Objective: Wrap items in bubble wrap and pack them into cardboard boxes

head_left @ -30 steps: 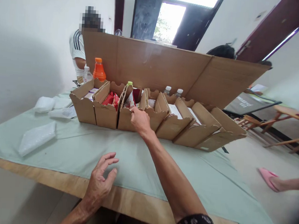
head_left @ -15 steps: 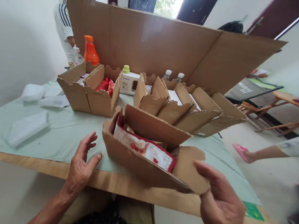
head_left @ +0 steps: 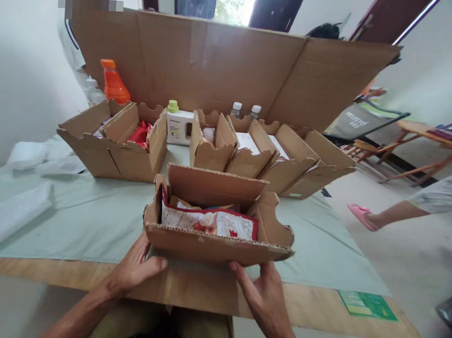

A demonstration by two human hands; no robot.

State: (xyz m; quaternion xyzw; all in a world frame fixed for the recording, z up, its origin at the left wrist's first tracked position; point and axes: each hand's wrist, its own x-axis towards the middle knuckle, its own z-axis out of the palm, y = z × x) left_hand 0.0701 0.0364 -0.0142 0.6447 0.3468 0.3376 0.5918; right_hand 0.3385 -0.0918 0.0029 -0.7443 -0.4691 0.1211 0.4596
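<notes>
I hold a small open cardboard box (head_left: 209,244) above the near table edge. My left hand (head_left: 133,268) grips its lower left corner, and my right hand (head_left: 266,296) supports its lower right side from beneath. Inside it stand red and white snack packets (head_left: 207,221). Behind it on the pale green cloth (head_left: 93,217) runs a row of similar cardboard boxes (head_left: 135,153), with a gap where a white bottle with a green cap (head_left: 178,125) shows.
A tall cardboard sheet (head_left: 217,66) stands behind the row. An orange bottle (head_left: 114,84) and two small capped bottles (head_left: 245,110) sit at the back. White plastic bags (head_left: 16,210) lie left. A person stands far left; another person's leg and pink slipper (head_left: 361,216) are at right.
My right hand pulled one box out of the row and brought it toward me. My left hand rose from the table edge and took hold of the box.
</notes>
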